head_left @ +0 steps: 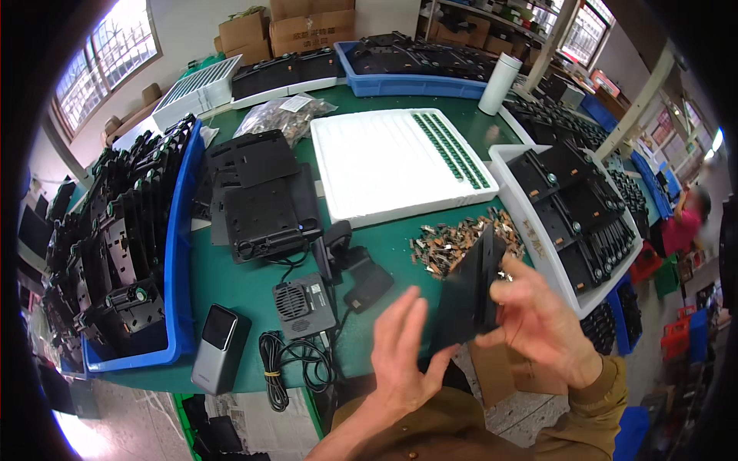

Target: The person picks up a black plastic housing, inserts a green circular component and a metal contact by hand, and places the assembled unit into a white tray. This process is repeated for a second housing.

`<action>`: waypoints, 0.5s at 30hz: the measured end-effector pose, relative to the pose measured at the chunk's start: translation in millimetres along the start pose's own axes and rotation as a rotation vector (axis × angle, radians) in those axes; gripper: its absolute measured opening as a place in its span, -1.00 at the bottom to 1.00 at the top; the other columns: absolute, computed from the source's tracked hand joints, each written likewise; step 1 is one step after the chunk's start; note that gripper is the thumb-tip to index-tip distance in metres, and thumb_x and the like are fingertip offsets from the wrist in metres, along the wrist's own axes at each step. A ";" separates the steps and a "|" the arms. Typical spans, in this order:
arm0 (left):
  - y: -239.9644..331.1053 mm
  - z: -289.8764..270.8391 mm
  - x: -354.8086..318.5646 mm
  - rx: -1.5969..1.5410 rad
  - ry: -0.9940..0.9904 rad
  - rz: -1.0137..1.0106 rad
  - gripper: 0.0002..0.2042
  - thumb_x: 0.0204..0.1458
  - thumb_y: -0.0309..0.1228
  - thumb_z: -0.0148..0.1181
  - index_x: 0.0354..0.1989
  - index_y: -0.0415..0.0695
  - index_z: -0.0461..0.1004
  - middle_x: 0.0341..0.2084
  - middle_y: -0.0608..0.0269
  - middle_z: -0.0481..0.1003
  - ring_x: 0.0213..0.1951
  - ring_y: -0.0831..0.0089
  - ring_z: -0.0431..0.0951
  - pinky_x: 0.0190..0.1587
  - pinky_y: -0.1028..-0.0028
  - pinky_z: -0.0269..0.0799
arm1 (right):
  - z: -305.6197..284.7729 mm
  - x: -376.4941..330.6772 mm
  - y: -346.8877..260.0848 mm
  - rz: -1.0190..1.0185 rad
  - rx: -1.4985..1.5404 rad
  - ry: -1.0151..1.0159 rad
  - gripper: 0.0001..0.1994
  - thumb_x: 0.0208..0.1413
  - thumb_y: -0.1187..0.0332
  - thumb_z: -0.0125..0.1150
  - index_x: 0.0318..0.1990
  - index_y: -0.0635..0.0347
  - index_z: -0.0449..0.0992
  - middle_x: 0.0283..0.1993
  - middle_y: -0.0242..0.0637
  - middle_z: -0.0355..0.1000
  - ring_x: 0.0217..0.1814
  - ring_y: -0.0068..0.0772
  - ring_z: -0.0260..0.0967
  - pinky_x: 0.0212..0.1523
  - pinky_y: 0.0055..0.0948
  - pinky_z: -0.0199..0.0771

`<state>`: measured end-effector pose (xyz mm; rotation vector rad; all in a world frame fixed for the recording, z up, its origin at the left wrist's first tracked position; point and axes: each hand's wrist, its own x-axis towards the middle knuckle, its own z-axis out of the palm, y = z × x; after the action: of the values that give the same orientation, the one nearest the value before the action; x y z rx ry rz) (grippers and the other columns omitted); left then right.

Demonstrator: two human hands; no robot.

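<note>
The green tabletop (246, 284) is crowded: a white foam tray (384, 165) sits at 12 o'clock, a blue bin (181, 253) of black parts at 9 o'clock, and a pile of small metal bits (453, 242) near the middle. At 5 o'clock the right hand (538, 319) is closed around a flat black plate (470, 296), held up on edge above the tabletop, while the left hand (401, 349) is open with its fingers spread, touching the plate's lower edge. Cardboard boxes (300, 27) and windows (108, 61) line the far wall.

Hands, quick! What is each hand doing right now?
Left hand: open, fingers spread, touching the lower edge of the black plastic panel.
Right hand: closed on the black plastic panel, holding it upright.
</note>
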<state>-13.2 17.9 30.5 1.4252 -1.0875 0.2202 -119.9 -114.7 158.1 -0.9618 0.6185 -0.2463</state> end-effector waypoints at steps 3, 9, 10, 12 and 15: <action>10.6 4.1 -8.2 -0.132 -0.208 -0.051 -0.23 -0.25 -0.65 0.39 0.27 -0.34 0.27 0.03 -0.18 0.46 -0.02 -0.06 0.52 0.00 0.19 0.48 | -6.2 -16.2 22.9 0.144 0.153 0.048 -0.49 0.20 0.36 0.23 0.27 0.13 0.22 -0.01 -0.29 0.45 -0.12 -0.35 0.54 -0.16 -0.24 0.69; 14.8 -0.9 -31.4 -0.323 -0.095 -0.619 -0.24 -0.04 -0.69 0.26 0.40 -0.32 0.07 0.13 -0.19 0.43 0.11 0.14 0.51 0.16 0.32 0.41 | -25.0 -12.5 37.5 -0.056 -0.277 0.194 -0.38 0.15 0.38 0.33 0.33 0.18 0.19 -0.10 -0.29 0.44 -0.14 -0.44 0.47 -0.17 -0.45 0.59; 7.1 -2.2 -33.9 -0.318 -0.098 -0.574 -0.15 -0.06 -0.71 0.27 0.44 -0.30 -0.05 0.21 -0.16 0.36 0.20 0.18 0.44 0.24 0.34 0.33 | -36.3 -4.9 50.5 -0.255 -0.504 0.208 -0.40 0.07 0.40 0.39 0.27 0.18 0.31 -0.12 -0.31 0.41 -0.17 -0.45 0.43 -0.19 -0.50 0.52; 3.6 -0.1 -31.4 -0.324 -0.116 -0.580 -0.12 -0.07 -0.75 0.23 0.46 -0.27 -0.11 0.22 -0.08 0.33 0.19 0.22 0.42 0.23 0.35 0.35 | -46.8 2.6 63.7 -0.316 -0.740 0.221 -0.42 0.04 0.42 0.40 0.24 0.17 0.35 -0.12 -0.31 0.40 -0.17 -0.43 0.43 -0.20 -0.48 0.50; 0.3 0.6 -31.4 -0.313 -0.158 -0.589 -0.05 -0.13 -0.80 0.19 0.48 -0.23 -0.18 0.28 -0.01 0.25 0.24 0.27 0.36 0.26 0.34 0.33 | -53.8 11.7 78.4 -0.390 -1.048 0.216 -0.44 -0.03 0.47 0.41 0.19 0.12 0.41 -0.09 -0.28 0.38 -0.18 -0.36 0.42 -0.23 -0.40 0.48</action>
<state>-30.4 32.1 8.5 1.4264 -0.7416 -0.4719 -147.9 -113.1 66.5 -2.0945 0.7627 -0.3841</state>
